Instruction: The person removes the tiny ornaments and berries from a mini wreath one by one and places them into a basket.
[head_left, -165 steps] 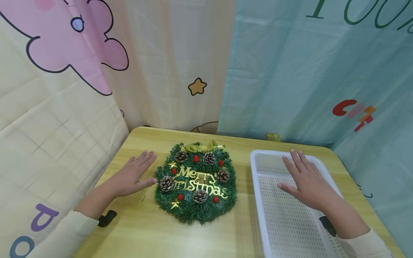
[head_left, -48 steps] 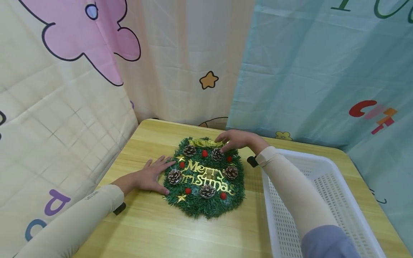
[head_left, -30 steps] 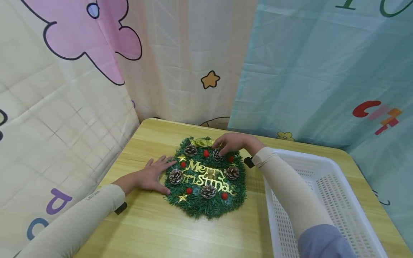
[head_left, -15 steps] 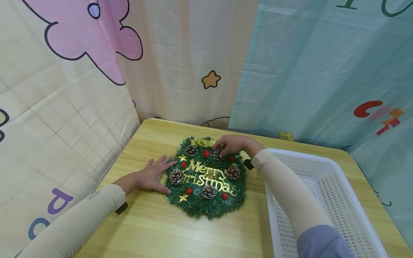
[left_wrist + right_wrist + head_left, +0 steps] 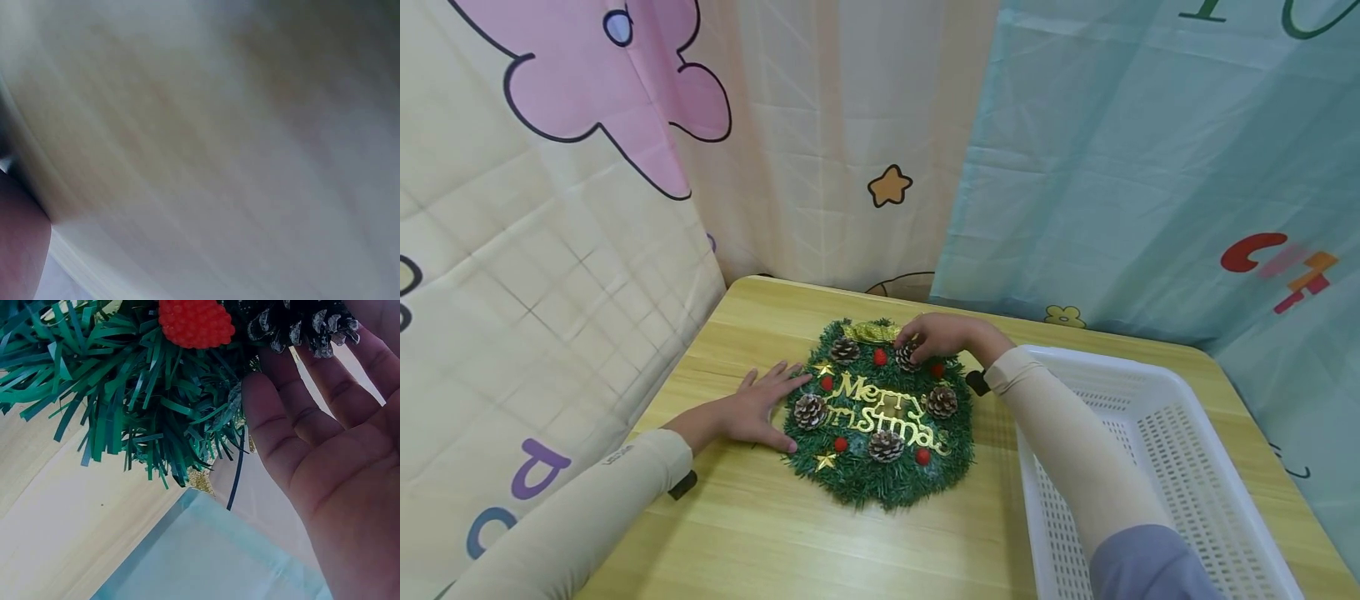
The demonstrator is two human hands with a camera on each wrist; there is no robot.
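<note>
A green Christmas wreath [image 5: 880,487] lies on the table, with gold "Merry Christmas" lettering [image 5: 887,412], pine cones, red berries and gold stars. My right hand [image 5: 946,333] reaches over its upper right part, thumb and fingers curled round a pine cone [image 5: 906,357]. In the right wrist view, the fingers pass behind this pine cone [image 5: 306,325], beside a red berry [image 5: 197,324]. My left hand [image 5: 752,412] has its fingers spread at the wreath's left edge, index fingertip and thumb on the greenery. The left wrist view is blurred, mostly table surface.
A white perforated plastic basket [image 5: 1105,360] stands to the right of the wreath, under my right forearm. A gold ribbon bow [image 5: 871,332] sits at the wreath's top. Printed curtains [image 5: 820,167] hang behind and beside the wooden table [image 5: 820,550].
The right hand has gone from above the basket to the upper pine cone, its fingers curling round it. The left hand has moved right onto the wreath's edge. In the last half second both stay still.
</note>
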